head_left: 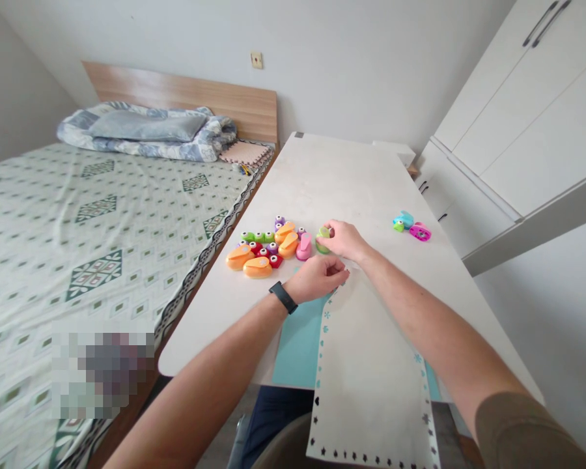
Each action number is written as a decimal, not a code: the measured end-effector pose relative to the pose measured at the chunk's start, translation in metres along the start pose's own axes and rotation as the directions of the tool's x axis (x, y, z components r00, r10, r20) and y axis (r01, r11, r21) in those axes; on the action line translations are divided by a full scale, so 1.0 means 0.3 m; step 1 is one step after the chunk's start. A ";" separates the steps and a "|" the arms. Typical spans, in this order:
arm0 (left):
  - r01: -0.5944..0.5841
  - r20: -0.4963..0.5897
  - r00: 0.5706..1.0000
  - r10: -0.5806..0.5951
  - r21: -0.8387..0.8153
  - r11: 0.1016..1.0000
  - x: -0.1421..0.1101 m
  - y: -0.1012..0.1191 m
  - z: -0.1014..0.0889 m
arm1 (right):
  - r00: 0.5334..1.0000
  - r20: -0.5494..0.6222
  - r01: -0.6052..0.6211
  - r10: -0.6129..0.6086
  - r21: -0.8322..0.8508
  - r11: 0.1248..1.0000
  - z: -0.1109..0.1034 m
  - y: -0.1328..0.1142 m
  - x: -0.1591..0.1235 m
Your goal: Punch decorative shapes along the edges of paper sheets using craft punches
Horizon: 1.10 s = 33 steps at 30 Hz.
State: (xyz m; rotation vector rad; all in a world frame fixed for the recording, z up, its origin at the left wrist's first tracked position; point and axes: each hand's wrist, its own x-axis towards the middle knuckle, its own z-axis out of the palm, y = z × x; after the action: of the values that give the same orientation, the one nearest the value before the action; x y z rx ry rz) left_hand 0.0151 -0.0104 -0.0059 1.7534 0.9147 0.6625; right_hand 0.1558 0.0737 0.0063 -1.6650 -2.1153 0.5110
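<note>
Right hand [342, 240]: fingers curled over a lime-green craft punch [323, 240], on a white table [332, 176]. Left hand [315, 279]: loosely closed, black watch [283, 297] on wrist, just beside the top edge of a star-bordered white paper sheet [371, 371] overlying teal card [295, 345]. Orange, red and pink craft punches [258, 251]: clustered just left of both hands. Teal and pink punches [410, 225]: well right.

The craft punches [257, 267] are glossy plastic, the long paper sheet [371, 384] is matt, the surface [332, 176] looks smooth, the headboard [176, 91] has a wood-grain finish, and the bedsheet [92, 260] is soft cloth.
</note>
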 end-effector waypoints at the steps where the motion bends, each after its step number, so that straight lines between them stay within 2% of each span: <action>1: -0.004 -0.005 1.000 0.004 0.006 1.000 0.000 0.001 -0.001 | 1.000 0.005 -0.006 0.006 -0.003 1.000 0.004 -0.006 0.000; 6: -0.008 -0.032 0.999 0.009 0.029 1.000 -0.002 0.008 -0.003 | 0.997 0.063 -0.058 0.054 0.060 0.996 0.011 -0.017 -0.009; 13: -0.001 -0.032 0.999 0.002 0.022 1.000 -0.001 -0.005 0.001 | 0.994 0.106 -0.058 0.042 0.153 0.987 -0.015 0.018 -0.032; 18: 0.005 -0.048 0.999 -0.004 0.011 1.000 0.002 -0.009 -0.002 | 0.999 -0.009 -0.035 0.037 0.199 0.979 -0.057 0.104 -0.063; 23: 0.061 -0.057 0.997 -0.061 -0.007 0.998 0.008 -0.013 -0.003 | 0.985 -0.146 -0.059 0.089 0.195 0.979 -0.133 0.265 -0.085; 26: 0.071 -0.046 0.996 -0.072 -0.017 0.997 0.011 -0.017 -0.001 | 0.948 -0.263 -0.145 0.179 0.144 0.979 -0.186 0.386 -0.084; 30: 0.101 -0.032 0.994 -0.101 -0.026 0.995 0.013 -0.022 0.003 | 0.837 -0.457 -0.332 0.300 0.012 0.943 -0.248 0.541 -0.075; 33: 0.116 -0.017 0.993 -0.117 -0.034 0.993 0.013 -0.017 0.003 | 0.783 -0.507 -0.429 0.360 -0.022 0.903 -0.279 0.632 -0.068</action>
State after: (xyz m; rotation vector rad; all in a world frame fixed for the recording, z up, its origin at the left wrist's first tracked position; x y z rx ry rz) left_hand 0.0167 -0.0067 -0.0109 1.6541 1.0055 0.6156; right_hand 0.3606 0.0994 -0.0214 -2.0678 -1.4582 0.0296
